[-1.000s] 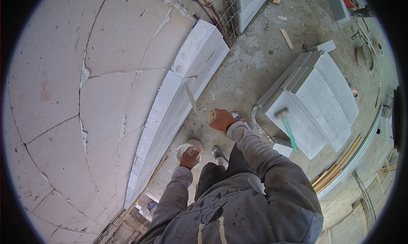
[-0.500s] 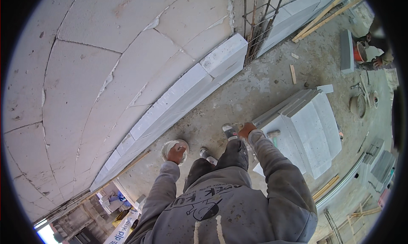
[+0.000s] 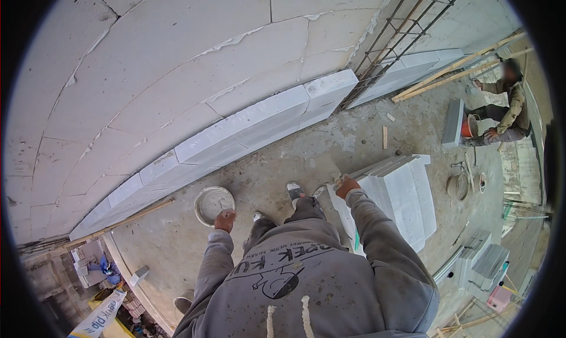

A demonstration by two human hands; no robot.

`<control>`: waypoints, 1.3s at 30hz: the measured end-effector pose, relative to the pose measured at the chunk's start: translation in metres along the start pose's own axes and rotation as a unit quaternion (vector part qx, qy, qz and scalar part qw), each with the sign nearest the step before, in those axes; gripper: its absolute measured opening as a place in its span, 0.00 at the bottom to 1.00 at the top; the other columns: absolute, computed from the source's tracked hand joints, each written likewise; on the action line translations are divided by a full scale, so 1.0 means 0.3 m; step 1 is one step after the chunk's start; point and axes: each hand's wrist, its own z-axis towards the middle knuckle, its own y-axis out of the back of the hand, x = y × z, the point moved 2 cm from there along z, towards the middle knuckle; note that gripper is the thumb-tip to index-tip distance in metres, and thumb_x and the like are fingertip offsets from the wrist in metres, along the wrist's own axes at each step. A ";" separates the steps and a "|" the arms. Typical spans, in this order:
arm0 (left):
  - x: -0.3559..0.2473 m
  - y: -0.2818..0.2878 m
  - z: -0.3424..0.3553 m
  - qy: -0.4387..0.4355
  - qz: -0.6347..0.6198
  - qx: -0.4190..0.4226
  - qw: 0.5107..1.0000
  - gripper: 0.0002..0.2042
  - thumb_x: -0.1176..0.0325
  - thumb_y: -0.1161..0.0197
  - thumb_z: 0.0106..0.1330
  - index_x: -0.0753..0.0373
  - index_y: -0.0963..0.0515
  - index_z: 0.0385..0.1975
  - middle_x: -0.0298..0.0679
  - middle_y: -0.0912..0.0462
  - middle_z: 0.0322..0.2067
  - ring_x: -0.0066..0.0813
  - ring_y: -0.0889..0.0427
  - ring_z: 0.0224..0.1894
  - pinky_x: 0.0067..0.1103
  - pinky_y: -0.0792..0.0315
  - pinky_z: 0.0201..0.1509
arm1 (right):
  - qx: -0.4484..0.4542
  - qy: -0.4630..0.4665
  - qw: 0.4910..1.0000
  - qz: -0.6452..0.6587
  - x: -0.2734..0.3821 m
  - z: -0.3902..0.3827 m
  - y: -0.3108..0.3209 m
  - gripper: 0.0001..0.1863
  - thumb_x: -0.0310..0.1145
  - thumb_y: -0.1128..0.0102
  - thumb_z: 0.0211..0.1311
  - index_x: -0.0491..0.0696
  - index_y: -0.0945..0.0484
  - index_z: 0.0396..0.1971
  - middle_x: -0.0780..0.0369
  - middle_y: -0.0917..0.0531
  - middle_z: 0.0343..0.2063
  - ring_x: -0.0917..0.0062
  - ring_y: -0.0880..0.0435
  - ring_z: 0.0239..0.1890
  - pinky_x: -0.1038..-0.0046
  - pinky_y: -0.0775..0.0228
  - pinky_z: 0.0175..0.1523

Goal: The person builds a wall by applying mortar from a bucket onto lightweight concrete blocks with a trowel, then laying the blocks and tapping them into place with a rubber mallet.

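Observation:
A round, pale bucket (image 3: 201,203) with a whitish mix smeared inside is at the left of my feet. My left hand (image 3: 224,220) is closed at its near right rim; whether the bucket rests on the floor, I cannot tell. My right hand (image 3: 348,186), fingers wrapped round, grips what looks like a trowel (image 3: 326,165), its thin greyish blade pointing up and to the left. That hand is beside a stack of pale blocks (image 3: 396,190). Ahead stands a block wall (image 3: 194,84), with a lower row of whiter blocks (image 3: 253,119) along its foot.
Steel rebar (image 3: 383,49) rises in a wall gap, with timber planks (image 3: 454,73) leaning beyond. At right, a co-worker (image 3: 512,105) sits by an upright block (image 3: 453,123) and a red bucket (image 3: 470,127). More buckets (image 3: 457,186) stand behind the stack; a floor edge (image 3: 132,273) runs at lower left.
The view has swung, bringing the co-worker further into sight. My left hand has drawn back from over the bucket to its near rim. The trowel blade now shows beyond my right hand.

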 end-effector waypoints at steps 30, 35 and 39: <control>1.162 0.075 -0.767 0.231 0.097 -0.211 0.945 0.14 0.62 0.42 0.54 0.57 0.21 0.39 0.42 0.22 0.47 0.38 0.24 0.49 0.27 0.28 0.50 | 0.131 0.127 0.964 -0.195 0.911 -0.068 -0.275 0.19 0.36 0.34 0.37 0.36 0.20 0.28 0.53 0.17 0.26 0.66 0.17 0.26 0.68 0.25 0.33; 1.098 0.067 -0.829 0.043 0.250 -0.252 0.934 0.07 0.65 0.47 0.55 0.56 0.23 0.28 0.41 0.20 0.36 0.38 0.21 0.41 0.31 0.26 0.37 | 0.127 0.244 0.916 -0.292 1.192 -0.068 -0.352 0.26 0.44 0.32 0.36 0.38 0.20 0.31 0.51 0.17 0.31 0.63 0.17 0.36 0.70 0.26 0.43; 1.051 0.100 -0.852 0.329 -0.226 -0.256 0.880 0.12 0.62 0.48 0.57 0.56 0.22 0.36 0.35 0.20 0.31 0.29 0.19 0.35 0.27 0.31 0.25 | 0.233 0.245 0.886 -0.318 1.389 -0.134 -0.405 0.30 0.46 0.32 0.36 0.38 0.22 0.38 0.50 0.18 0.36 0.63 0.19 0.41 0.69 0.28 0.47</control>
